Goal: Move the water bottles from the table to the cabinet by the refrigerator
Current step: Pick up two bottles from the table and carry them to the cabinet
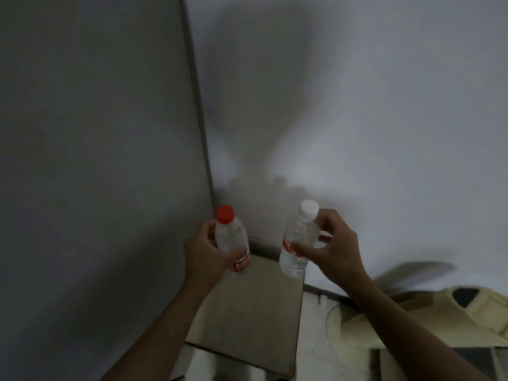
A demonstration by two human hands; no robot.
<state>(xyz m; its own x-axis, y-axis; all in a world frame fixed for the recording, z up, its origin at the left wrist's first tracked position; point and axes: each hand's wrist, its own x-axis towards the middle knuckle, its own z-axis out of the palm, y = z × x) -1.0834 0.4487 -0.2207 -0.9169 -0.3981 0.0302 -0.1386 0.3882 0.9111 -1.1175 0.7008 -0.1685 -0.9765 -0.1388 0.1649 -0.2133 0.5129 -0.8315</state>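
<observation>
Two bottles up: left hand (204, 253) grips the red-capped bottle (232, 243), right hand (334, 250) pinches the white-capped bottle (298, 243). Probably slick, squashy plastic; mid-body grabs seem safest.

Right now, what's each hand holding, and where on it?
Left hand grips the red-capped bottle around its middle, by the label. Right hand holds the white-capped bottle around its upper body, below the neck.
</observation>
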